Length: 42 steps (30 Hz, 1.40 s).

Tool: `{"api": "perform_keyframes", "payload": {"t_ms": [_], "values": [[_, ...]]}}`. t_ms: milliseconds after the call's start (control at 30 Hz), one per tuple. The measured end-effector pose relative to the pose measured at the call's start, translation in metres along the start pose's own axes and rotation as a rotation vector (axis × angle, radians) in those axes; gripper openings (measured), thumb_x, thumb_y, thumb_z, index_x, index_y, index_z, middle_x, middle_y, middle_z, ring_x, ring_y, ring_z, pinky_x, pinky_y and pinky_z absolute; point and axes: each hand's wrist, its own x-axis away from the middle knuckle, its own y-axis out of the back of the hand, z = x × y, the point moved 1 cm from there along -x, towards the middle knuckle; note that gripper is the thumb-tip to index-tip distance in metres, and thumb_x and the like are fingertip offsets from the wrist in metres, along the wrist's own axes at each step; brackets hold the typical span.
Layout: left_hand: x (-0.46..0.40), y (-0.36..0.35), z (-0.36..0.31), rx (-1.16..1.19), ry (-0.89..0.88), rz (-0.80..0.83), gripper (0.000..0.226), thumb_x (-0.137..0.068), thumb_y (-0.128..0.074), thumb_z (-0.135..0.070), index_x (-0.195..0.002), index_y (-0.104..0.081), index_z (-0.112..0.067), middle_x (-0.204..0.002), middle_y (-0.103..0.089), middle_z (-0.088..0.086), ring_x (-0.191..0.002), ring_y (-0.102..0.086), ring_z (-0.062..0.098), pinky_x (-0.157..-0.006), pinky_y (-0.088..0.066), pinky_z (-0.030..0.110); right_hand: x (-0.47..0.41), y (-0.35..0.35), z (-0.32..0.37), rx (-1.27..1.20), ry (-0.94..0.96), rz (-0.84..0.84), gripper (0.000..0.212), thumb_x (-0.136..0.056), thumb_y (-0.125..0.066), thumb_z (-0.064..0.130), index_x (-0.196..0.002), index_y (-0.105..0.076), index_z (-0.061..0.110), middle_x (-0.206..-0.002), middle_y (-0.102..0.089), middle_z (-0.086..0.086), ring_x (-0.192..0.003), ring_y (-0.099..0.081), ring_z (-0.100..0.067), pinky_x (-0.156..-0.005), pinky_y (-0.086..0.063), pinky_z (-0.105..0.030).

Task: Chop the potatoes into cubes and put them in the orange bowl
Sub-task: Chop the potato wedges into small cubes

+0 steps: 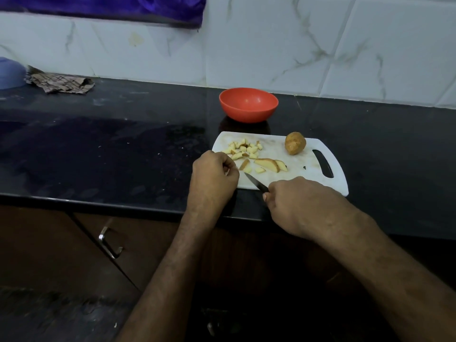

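Observation:
A white cutting board (306, 177) lies on the black counter. On its far left part sits a heap of potato cubes (243, 149); two long potato slices (270, 164) lie nearer the middle. A whole unpeeled potato (295, 143) stands at the board's far right. The orange bowl (248, 104) is empty, just behind the board. My right hand (296, 203) grips a small black-handled knife (255, 182) with its blade pointing left over the board's near edge. My left hand (213, 177) is curled at the board's left edge, fingers closed; whether it holds a piece is hidden.
A crumpled checked cloth (61, 83) and a blue bowl (9, 72) sit at the counter's far left. A marble-tiled wall (271, 40) backs the counter. Below the counter edge are dark cabinet doors with a metal handle (109, 243).

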Motion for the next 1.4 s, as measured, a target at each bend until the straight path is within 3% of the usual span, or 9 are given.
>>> {"api": "perform_keyframes", "payload": {"t_ms": [233, 400, 467, 600, 767, 1067, 1267, 1400], "values": [[0.002, 0.003, 0.0, 0.019, -0.039, 0.037, 0.012, -0.091, -0.068, -0.02, -0.1, -0.075, -0.019, -0.099, -0.061, -0.01, -0.086, -0.06, 0.006, -0.073, -0.047, 0.015, 0.008, -0.005, -0.022, -0.03, 0.011, -0.143, 0.035, -0.102, -0.035, 0.058, -0.093, -0.054, 0.03, -0.082, -0.056, 0.005, -0.081, -0.058, -0.015, -0.074, -0.053, -0.039], [0.003, 0.003, -0.002, 0.01, -0.045, 0.084, 0.017, -0.09, -0.072, -0.022, -0.106, -0.075, -0.022, -0.101, -0.062, -0.012, -0.082, -0.057, 0.002, -0.077, -0.05, 0.018, -0.004, -0.002, -0.027, -0.261, 0.043, -0.388, 0.023, -0.101, -0.051, 0.046, -0.095, -0.055, 0.025, -0.081, -0.059, 0.005, -0.078, -0.059, -0.014, -0.067, -0.051, -0.034], [0.002, 0.002, -0.002, 0.021, -0.019, 0.066, 0.014, -0.09, -0.074, -0.022, -0.103, -0.075, -0.021, -0.097, -0.062, -0.012, -0.081, -0.058, 0.002, -0.076, -0.051, 0.017, -0.016, -0.003, -0.025, -0.359, 0.088, -0.441, 0.012, -0.098, -0.062, 0.035, -0.101, -0.057, 0.025, -0.091, -0.064, 0.007, -0.085, -0.062, -0.014, -0.073, -0.054, -0.036], [0.002, 0.003, -0.001, 0.066, 0.016, 0.023, 0.007, -0.09, -0.073, -0.015, -0.095, -0.077, -0.019, -0.087, -0.064, -0.015, -0.076, -0.06, 0.0, -0.067, -0.045, 0.007, -0.043, -0.009, -0.018, -0.41, 0.151, -0.522, 0.023, -0.089, -0.073, 0.03, -0.104, -0.055, 0.029, -0.096, -0.066, 0.01, -0.088, -0.065, -0.017, -0.075, -0.057, -0.042], [0.0, 0.001, 0.003, 0.089, 0.003, 0.017, 0.005, -0.089, -0.075, -0.014, -0.09, -0.077, -0.018, -0.084, -0.065, -0.013, -0.072, -0.059, -0.001, -0.064, -0.043, 0.006, -0.062, -0.014, -0.006, -0.567, 0.218, -0.566, 0.027, -0.084, -0.078, 0.036, -0.097, -0.054, 0.035, -0.091, -0.067, 0.021, -0.084, -0.061, -0.001, -0.074, -0.054, -0.036], [-0.012, -0.008, 0.005, 0.033, 0.054, -0.015, 0.002, -0.09, -0.072, -0.021, -0.089, -0.07, -0.021, -0.088, -0.067, -0.008, -0.081, -0.063, 0.008, -0.077, -0.059, 0.033, -0.073, -0.02, -0.011, -0.463, 0.182, -0.649, 0.018, -0.089, -0.068, 0.025, -0.099, -0.055, 0.031, -0.091, -0.066, 0.014, -0.083, -0.063, -0.011, -0.069, -0.057, -0.04], [-0.015, -0.009, 0.002, 0.004, 0.025, -0.009, 0.006, -0.093, -0.068, -0.019, -0.088, -0.067, -0.021, -0.092, -0.065, -0.005, -0.081, -0.061, 0.01, -0.074, -0.056, 0.034, -0.08, -0.018, -0.007, -0.398, 0.18, -0.651, 0.025, -0.09, -0.065, 0.016, -0.106, -0.054, 0.032, -0.088, -0.066, 0.008, -0.083, -0.064, -0.018, -0.069, -0.058, -0.044], [-0.011, -0.006, 0.005, 0.059, -0.022, 0.001, 0.013, -0.097, -0.062, -0.014, -0.098, -0.074, -0.017, -0.096, -0.066, -0.006, -0.086, -0.063, 0.008, -0.078, -0.057, 0.034, -0.08, -0.017, -0.001, -0.263, 0.238, -0.645, 0.03, -0.092, -0.056, 0.009, -0.112, -0.052, 0.031, -0.087, -0.06, 0.003, -0.081, -0.058, -0.019, -0.064, -0.053, -0.04]]}}
